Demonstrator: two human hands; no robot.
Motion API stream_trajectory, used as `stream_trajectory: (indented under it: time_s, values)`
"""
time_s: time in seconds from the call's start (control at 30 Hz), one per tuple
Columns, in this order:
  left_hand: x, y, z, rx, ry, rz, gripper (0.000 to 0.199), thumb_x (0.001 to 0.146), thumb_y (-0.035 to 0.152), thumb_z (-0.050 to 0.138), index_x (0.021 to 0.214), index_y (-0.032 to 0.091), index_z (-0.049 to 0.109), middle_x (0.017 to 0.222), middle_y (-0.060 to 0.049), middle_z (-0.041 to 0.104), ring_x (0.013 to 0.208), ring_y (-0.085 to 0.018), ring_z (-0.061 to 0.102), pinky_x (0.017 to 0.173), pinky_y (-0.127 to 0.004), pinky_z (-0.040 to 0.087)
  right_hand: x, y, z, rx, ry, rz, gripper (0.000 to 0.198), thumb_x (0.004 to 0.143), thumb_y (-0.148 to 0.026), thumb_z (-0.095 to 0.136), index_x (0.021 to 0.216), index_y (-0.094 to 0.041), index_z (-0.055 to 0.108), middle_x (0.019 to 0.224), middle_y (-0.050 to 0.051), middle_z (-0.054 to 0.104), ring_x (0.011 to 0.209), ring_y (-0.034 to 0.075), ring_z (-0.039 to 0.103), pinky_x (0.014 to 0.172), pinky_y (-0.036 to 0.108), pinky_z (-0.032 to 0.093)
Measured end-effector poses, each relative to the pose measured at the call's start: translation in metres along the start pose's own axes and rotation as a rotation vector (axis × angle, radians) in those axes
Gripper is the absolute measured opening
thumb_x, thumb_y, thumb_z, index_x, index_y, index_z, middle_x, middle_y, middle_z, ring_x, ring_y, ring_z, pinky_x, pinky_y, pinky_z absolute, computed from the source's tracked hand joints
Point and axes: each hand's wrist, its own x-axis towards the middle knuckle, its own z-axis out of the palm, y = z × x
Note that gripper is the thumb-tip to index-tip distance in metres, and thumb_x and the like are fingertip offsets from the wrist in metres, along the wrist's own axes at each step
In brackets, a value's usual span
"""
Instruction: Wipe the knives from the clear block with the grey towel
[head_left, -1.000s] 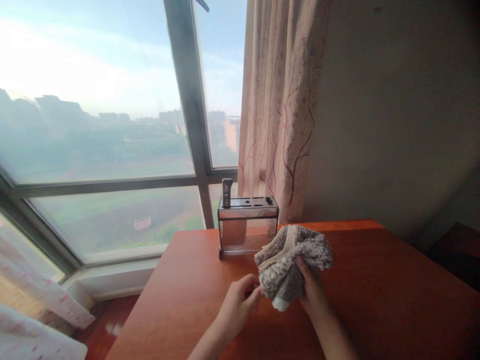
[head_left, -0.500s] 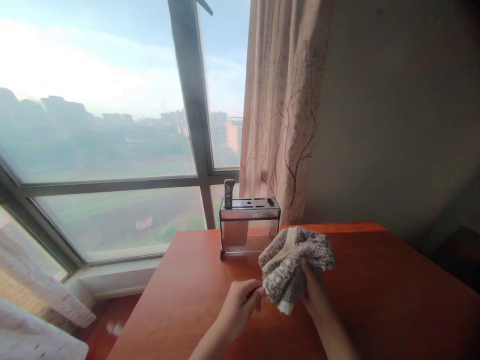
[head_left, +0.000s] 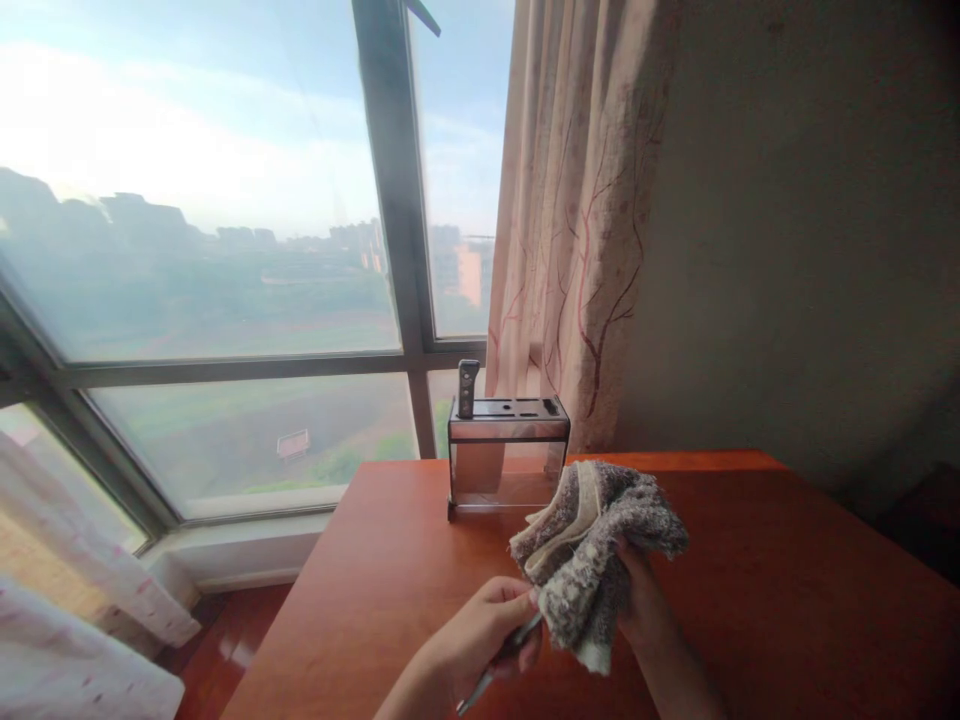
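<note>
My left hand (head_left: 491,635) is closed around a slim grey tool with a metal end (head_left: 474,694), which points down toward me. The tool's other end goes into a shaggy grey-brown cloth (head_left: 592,545), so its kind cannot be made out. My right hand (head_left: 641,590) grips the bunched cloth from the right, its thumb on the folds and its other fingers mostly hidden. Both hands are over the front half of the table. Beyond the cloth stands a clear knife block (head_left: 508,470) with a dark frame; one knife with a dark riveted handle (head_left: 468,388) sits in its left end.
The reddish-brown wooden table (head_left: 360,570) spreads out under my hands. Behind it are a large window (head_left: 225,280) and a patterned curtain (head_left: 577,250). A grey wall (head_left: 787,250) rises on the right, and white fabric (head_left: 82,650) hangs at lower left.
My left hand has turned, and the tool's metal end now shows below it. The cloth has shifted slightly right and down with my right hand. The view has swung a little left.
</note>
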Motion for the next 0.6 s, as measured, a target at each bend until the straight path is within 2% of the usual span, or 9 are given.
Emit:
stream_trajectory:
  time_s: [0.07,0.13,0.23,0.3,0.4,0.6]
  values:
    - [0.004,-0.001,0.000,0.063,0.041,0.015,0.049,0.080,0.062,0.050,0.070,0.015,0.057,0.048,0.003,0.050,0.034,-0.006,0.029,0.036,-0.022,0.016,0.002,-0.004,0.004,0.017,0.017,0.034,0.050,0.059,-0.044,0.082,0.102,-0.023,0.068,0.094,0.003,0.076,0.097,0.029,0.067,0.089,0.045,0.052]
    - [0.008,-0.004,-0.003,0.170,0.131,0.078,0.042,0.081,0.057,0.053,0.076,0.015,0.057,0.055,0.003,0.051,0.042,-0.007,0.035,0.041,-0.021,0.022,0.003,-0.007,0.009,0.023,0.036,0.001,0.055,0.061,-0.044,0.081,0.109,-0.023,0.065,0.098,0.003,0.075,0.098,0.028,0.067,0.089,0.043,0.052]
    - [0.012,-0.007,-0.010,0.459,0.394,0.262,0.028,0.079,0.044,0.060,0.073,0.016,0.057,0.058,0.004,0.047,0.053,-0.010,0.038,0.049,-0.023,0.028,0.004,-0.010,0.014,0.029,0.057,-0.039,0.061,0.066,-0.046,0.078,0.121,-0.025,0.060,0.105,0.002,0.074,0.103,0.026,0.065,0.087,0.039,0.053]
    - [0.013,-0.008,-0.014,0.650,0.521,0.361,0.023,0.080,0.038,0.060,0.070,0.017,0.057,0.060,0.003,0.048,0.058,-0.012,0.039,0.053,-0.024,0.029,0.005,-0.010,0.015,0.021,0.084,-0.038,0.062,0.069,-0.048,0.075,0.124,-0.026,0.057,0.108,0.002,0.073,0.105,0.025,0.064,0.086,0.037,0.054]
    - [0.012,-0.007,-0.017,0.740,0.522,0.395,0.024,0.084,0.037,0.055,0.071,0.017,0.060,0.062,0.001,0.052,0.059,-0.013,0.042,0.055,-0.024,0.029,0.006,-0.010,0.015,0.005,0.127,-0.045,0.062,0.070,-0.049,0.074,0.125,-0.027,0.056,0.109,0.001,0.073,0.107,0.025,0.064,0.085,0.037,0.054]
    - [0.013,-0.008,-0.018,0.534,0.394,0.319,0.038,0.084,0.048,0.053,0.067,0.015,0.062,0.056,0.000,0.058,0.054,-0.013,0.045,0.053,-0.024,0.030,0.006,-0.013,0.012,0.019,0.093,-0.052,0.064,0.066,-0.048,0.077,0.124,-0.027,0.057,0.108,0.002,0.073,0.106,0.027,0.065,0.088,0.042,0.053]
